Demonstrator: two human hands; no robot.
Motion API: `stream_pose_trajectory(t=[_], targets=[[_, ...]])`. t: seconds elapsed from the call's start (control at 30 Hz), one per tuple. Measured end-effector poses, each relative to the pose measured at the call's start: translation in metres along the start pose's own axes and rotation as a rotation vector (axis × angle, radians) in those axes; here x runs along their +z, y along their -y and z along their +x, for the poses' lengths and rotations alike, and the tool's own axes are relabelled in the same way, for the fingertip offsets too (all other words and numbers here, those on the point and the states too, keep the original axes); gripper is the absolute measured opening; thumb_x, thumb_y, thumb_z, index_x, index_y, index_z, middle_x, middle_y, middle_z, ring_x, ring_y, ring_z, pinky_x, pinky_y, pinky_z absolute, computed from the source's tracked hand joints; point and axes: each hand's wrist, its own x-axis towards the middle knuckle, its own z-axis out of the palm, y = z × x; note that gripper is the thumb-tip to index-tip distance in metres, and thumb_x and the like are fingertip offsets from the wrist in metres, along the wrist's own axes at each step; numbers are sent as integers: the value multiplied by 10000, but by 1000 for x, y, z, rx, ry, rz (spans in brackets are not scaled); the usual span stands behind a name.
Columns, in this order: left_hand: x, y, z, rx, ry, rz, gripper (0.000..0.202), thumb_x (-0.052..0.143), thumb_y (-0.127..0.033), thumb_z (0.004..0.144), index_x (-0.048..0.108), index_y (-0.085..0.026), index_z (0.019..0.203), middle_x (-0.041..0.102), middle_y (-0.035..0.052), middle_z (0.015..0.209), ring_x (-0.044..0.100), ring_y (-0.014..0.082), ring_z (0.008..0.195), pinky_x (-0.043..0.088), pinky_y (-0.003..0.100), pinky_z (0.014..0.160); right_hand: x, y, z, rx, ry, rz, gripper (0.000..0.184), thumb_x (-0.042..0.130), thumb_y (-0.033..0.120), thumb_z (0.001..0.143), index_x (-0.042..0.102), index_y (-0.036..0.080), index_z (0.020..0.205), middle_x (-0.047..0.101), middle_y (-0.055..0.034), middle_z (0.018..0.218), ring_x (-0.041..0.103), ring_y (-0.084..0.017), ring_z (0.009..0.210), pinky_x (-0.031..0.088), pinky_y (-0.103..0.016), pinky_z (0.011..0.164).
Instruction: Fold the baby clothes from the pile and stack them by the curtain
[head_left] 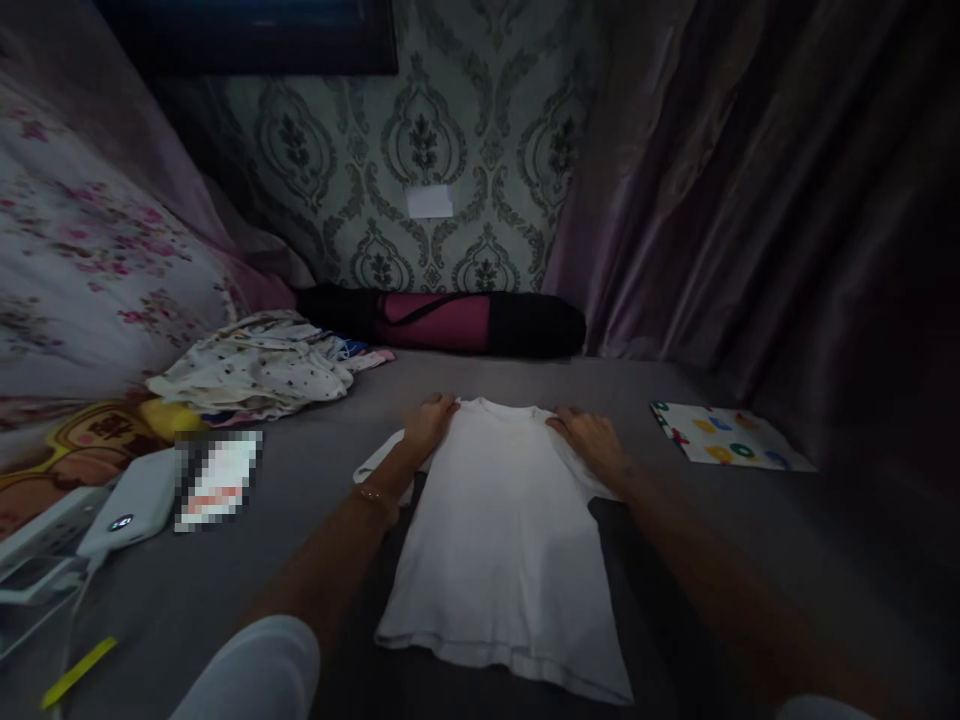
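A white short-sleeved T-shirt point(510, 520) lies spread flat on the grey surface, its neckline away from me and its hem towards me. At its left shoulder in the view, my left hand point(433, 420) is closed with the fingertips pinching the cloth. My right hand point(592, 437) grips the opposite shoulder near the collar, fingers bent onto the fabric. Both sleeves stick out to the sides, partly hidden under my hands and forearms.
Rumpled clothes point(262, 365) are piled at the back left. Nearer lie a power bank point(131, 500), a power strip point(49, 530) and a yellow strip point(79, 672). A folded patterned cloth point(739, 438) is at right. A long black-and-maroon bag point(442, 322) lies along the wall.
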Motion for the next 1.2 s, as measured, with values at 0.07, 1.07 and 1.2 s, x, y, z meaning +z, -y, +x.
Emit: stream_pose_trajectory(t=[0.07,1.07,1.2], targets=[[3,3,5,-15,25,49,393,271,-418,973,590,-204,1056,601,119,1073,596,252,922,405,336,745,9,-2,7,-21,-18,-13,478,188,492,994,555,217,1130,681,-116,1065,676,-250,887,421,-311,669],[27,19,96,41,130,396,295,435,-296,923,562,-165,1154,604,142,1116,569,270,1037,426,397,884,59,-47,91,101,127,648,530,358,595,924,653,175,1059,700,-95,1020,631,-225,917,445,-285,783],[43,-33,101,311,56,194,272,440,-174,876,592,-164,1102,616,124,1056,558,243,1028,428,390,922,57,-73,87,277,295,1068,676,249,653,918,693,145,876,705,-92,867,622,-199,739,466,-278,655]])
